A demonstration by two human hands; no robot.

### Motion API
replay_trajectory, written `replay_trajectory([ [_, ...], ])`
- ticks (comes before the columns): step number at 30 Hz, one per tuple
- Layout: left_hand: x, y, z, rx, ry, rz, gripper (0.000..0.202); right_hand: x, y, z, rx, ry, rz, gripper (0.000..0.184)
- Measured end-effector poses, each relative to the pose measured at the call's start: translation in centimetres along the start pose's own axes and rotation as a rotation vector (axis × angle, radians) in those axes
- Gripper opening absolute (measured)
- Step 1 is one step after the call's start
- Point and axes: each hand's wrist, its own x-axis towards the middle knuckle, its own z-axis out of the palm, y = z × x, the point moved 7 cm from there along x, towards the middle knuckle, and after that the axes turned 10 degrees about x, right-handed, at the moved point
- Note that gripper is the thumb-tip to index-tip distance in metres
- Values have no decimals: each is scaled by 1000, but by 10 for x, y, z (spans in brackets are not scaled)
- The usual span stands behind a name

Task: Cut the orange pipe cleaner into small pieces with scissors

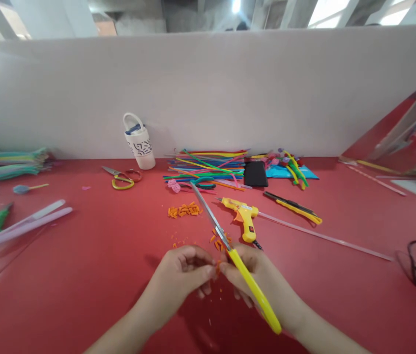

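Observation:
Low in the middle of the red table (93, 255), my left hand (182, 273) and my right hand (247, 273) meet fingertip to fingertip. Together they pinch a small orange piece (218, 268). My right hand also carries yellow-handled scissors (237, 263), whose blades point up and away to the left. Orange snippets (218, 242) lie scattered just beyond my fingers. A small heap of cut orange bits (185, 210) sits further back.
A yellow glue gun (244, 216) lies just past my right hand, with a yellow utility knife (294, 206) and a long clear stick (326, 238) to its right. Coloured pipe cleaners (208, 167), a black case (255, 173), a white pouch (139, 142) and second scissors (121, 178) stand by the back wall.

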Motion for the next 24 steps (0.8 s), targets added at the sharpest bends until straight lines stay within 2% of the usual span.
replay_trajectory([
  [4, -5, 0, -2, 170, 124, 36, 5, 0, -5, 3, -100, 35, -50, 19],
  [8, -8, 5, 2, 257, 140, 73, 8, -2, -14, 3, -197, 53, -155, 21],
  [11, -8, 9, -3, 164, 156, 63, 6, -4, -21, -2, -294, 42, -227, 23],
  [14, -8, 16, -15, 16, 203, 80, 6, -4, -26, -9, -486, 61, -300, 28],
  [18, -10, 24, -26, -129, 170, 147, 7, -1, -23, -11, -779, 80, -324, 32],
  [21, -10, 25, -31, -161, 165, 172, 8, -1, -18, -6, -879, 44, -328, 29],
  [24, -11, 28, -36, -145, 209, 192, 9, -6, -20, -3, -924, 44, -407, 27],
])
